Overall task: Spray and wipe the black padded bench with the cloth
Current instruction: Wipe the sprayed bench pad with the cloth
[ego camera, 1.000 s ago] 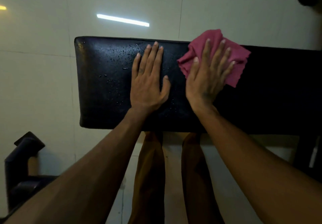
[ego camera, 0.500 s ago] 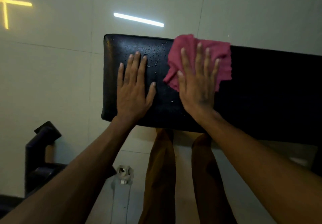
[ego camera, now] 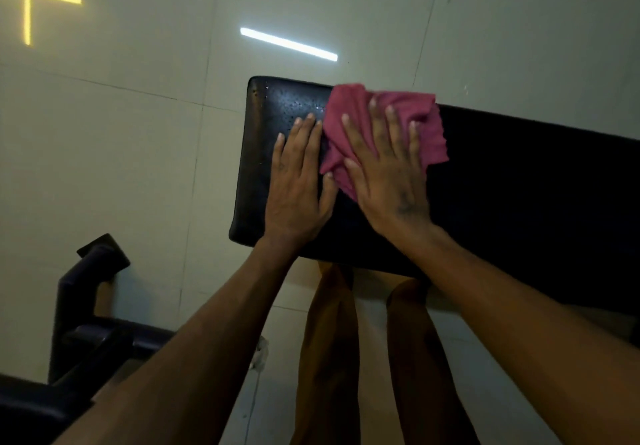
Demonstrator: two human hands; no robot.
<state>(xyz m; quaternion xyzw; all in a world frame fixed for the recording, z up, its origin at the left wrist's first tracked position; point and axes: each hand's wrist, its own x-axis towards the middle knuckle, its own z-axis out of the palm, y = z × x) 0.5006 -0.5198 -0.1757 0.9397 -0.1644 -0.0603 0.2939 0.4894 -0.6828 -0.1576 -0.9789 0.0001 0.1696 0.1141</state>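
A black padded bench (ego camera: 519, 184) is seen from above, running from the middle of the view off to the right. The right hand (ego camera: 388, 174) is laid flat on a crumpled pink cloth (ego camera: 349, 125), with the fingers (ego camera: 393, 125) spread open and pressed down on the fabric rather than curled around it. The cloth is bunched beneath and beyond those fingertips, near the far edge of the bench, with a fold tucked under the thumb. The left hand (ego camera: 298, 184) is placed just beside it, palm down on the bare padding, fingers straight and close together, nothing held; its thumb touches the cloth's edge. Small spray droplets (ego camera: 294, 105) are seen on the padding just past the left fingertips, toward the bench's left end. A pale tiled floor (ego camera: 121, 150) lies below, and a dark piece of equipment (ego camera: 86, 306) stands at the lower left.

The wiping stroke appears to be in hand. It would be done well if even pressure were kept through the flat palm, the cloth carried across the wet patch to the end, and the left hand lifted clear so no droplets are missed.
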